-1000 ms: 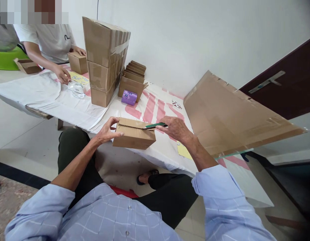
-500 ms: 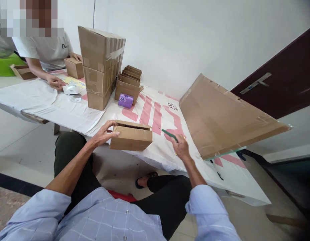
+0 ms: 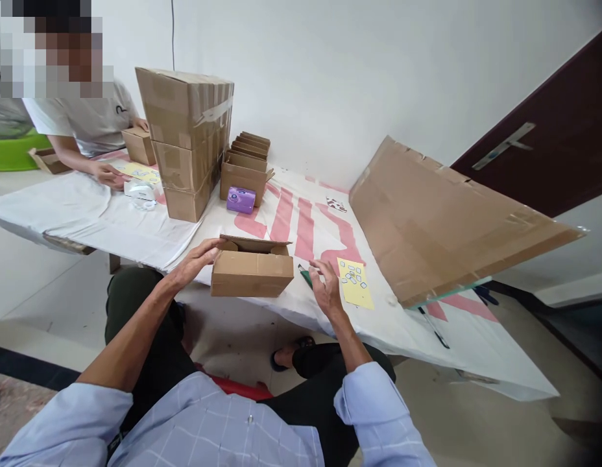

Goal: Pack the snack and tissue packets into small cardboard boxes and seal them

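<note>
A small brown cardboard box (image 3: 252,275) sits at the near edge of the table, its top flap raised and a dark gap showing inside. My left hand (image 3: 196,259) rests against the upper left end of this box, fingers stretched along it and touching near the flap. Right of the box, my right hand (image 3: 326,285) is open, fingers apart and slightly bent. Beside its fingers lies a green-handled cutter (image 3: 305,275) on the cloth, partly hidden by the hand. A yellow printed card (image 3: 354,282) lies to the right of that hand.
Taped cartons (image 3: 177,152) are stacked at left, beside a row of open boxes (image 3: 245,172) and a purple roll (image 3: 240,200). A large cardboard sheet (image 3: 457,227) leans at right, near a black pen-like item (image 3: 433,327). A co-worker's hand (image 3: 109,175) is near a white tape dispenser (image 3: 139,190).
My right hand has let go of the green cutter and moved left towards the box. The box's flap has risen, and my left hand's fingers have straightened. The yellow card is now uncovered.
</note>
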Available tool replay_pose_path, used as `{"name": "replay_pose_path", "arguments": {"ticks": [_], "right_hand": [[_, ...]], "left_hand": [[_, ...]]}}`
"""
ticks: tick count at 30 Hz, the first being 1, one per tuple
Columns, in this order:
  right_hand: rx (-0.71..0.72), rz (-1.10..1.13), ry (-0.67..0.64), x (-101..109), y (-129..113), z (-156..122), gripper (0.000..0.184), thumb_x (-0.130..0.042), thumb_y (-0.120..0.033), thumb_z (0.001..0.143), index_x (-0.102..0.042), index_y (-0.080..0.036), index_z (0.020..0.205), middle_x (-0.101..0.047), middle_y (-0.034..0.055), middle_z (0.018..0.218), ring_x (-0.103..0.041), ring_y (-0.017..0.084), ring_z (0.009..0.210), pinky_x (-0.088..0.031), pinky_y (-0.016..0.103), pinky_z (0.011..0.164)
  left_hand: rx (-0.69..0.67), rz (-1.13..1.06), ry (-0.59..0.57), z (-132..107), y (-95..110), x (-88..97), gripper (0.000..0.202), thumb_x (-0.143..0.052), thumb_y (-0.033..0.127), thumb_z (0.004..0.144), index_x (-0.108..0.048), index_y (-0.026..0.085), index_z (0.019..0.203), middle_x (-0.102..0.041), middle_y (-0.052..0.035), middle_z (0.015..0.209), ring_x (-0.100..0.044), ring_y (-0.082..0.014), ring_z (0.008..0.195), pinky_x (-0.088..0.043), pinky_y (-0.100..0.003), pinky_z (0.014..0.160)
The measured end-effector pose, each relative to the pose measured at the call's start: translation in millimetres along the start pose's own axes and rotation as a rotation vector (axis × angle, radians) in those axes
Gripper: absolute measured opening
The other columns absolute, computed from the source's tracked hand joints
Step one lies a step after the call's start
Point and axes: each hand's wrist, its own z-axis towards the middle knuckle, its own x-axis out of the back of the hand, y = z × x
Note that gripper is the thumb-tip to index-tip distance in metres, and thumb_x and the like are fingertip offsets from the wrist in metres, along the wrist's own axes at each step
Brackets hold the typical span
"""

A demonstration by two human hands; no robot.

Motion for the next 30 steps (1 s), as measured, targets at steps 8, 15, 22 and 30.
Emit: {"name": "replay_pose_path", "arguments": {"ticks": [8,15,22,30], "right_hand": [[0.068,0.128,-0.275,-5.5,-77.7,35.7,0.023,-0.068,-0.038,0.094,-0.076,-0.024,0.111,-0.076,0.0084,0.109,-0.070,0.026,0.104,-0.057,0.044,0.097],[-0.027,0.287,-0.320,7.5,-92.4,38.6,0.020,-0.065,-0.041,0.092,-0.070,-0.023,0.097,-0.073,0.0030,0.094,-0.066,0.020,0.087,-0.054,0.036,0.086],[-0.147,0.404,-0.253,-3.8,-84.3,30.4,0.040,-0.068,-0.063,0.092,-0.070,-0.023,0.090,-0.065,0.0018,0.082,-0.056,0.019,0.079,-0.048,0.033,0.073],[-0.203,0.525,-0.197,-24.5,-77.8,30.3,0.050,-0.068,-0.074,0.087,-0.064,-0.024,0.081,-0.057,0.0003,0.075,-0.049,0.018,0.072,-0.044,0.032,0.067]], "left_hand": [[0.077,-0.031,0.014,2.3,6.5,0.7,0.076,-0.077,0.079,0.087,-0.076,0.027,0.142,-0.065,-0.0141,0.161,-0.059,-0.0441,0.149,-0.062,-0.054,0.109],[-0.048,0.128,0.076,1.5,5.8,-4.8,0.066,-0.074,0.071,0.090,-0.077,0.024,0.136,-0.071,-0.0136,0.150,-0.065,-0.0383,0.140,-0.055,-0.053,0.118],[-0.312,0.533,0.316,5.1,63.1,-21.7,0.021,-0.064,0.030,0.093,-0.082,0.026,0.104,-0.075,-0.0092,0.115,-0.069,-0.0315,0.115,-0.058,-0.049,0.107],[-0.367,0.731,-0.157,37.2,113.9,-72.1,0.017,-0.066,0.034,0.094,-0.079,0.024,0.091,-0.076,-0.0085,0.095,-0.070,-0.0294,0.090,-0.054,-0.043,0.086]]}}
